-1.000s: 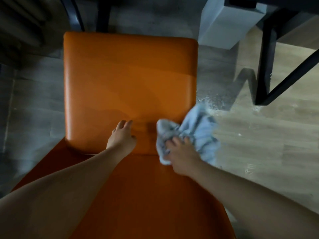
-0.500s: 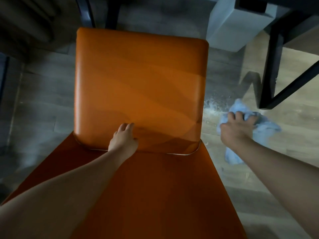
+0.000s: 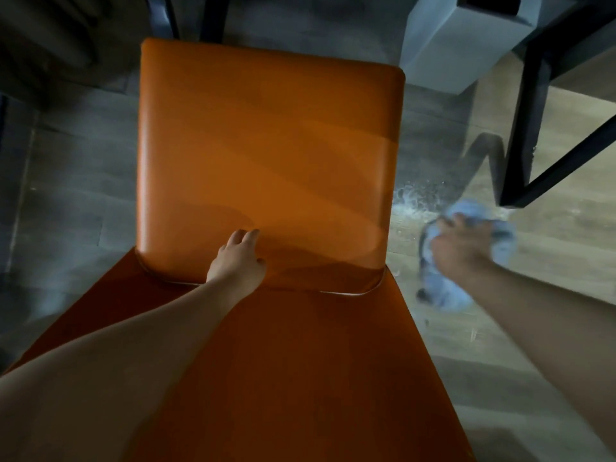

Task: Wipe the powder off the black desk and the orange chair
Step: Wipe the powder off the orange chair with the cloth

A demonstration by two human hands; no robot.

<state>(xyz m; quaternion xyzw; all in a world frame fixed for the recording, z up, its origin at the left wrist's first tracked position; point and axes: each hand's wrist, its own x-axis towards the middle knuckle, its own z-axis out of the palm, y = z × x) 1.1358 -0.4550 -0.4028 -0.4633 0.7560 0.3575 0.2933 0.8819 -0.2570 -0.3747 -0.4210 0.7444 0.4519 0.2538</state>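
Observation:
The orange chair (image 3: 266, 138) fills the middle of the view, its seat ahead and its backrest nearest me. My left hand (image 3: 237, 261) rests flat at the back of the seat, fingers apart, holding nothing. My right hand (image 3: 461, 245) is out to the right of the chair, above the floor, closed on a crumpled light blue cloth (image 3: 446, 295) that is blurred by motion. White powder (image 3: 408, 203) lies scattered on the floor just right of the seat. I see no powder on the seat. Only the black desk's legs (image 3: 526, 105) show, at the upper right.
A grey box-like bin (image 3: 446, 51) stands beyond the chair's far right corner. Black chair or desk legs (image 3: 186, 15) show above the seat. Wooden floor (image 3: 550, 311) lies on both sides, darker on the left.
My right hand swept the cloth off the back of the seat, out past its right edge and over the floor. My left hand stayed in place.

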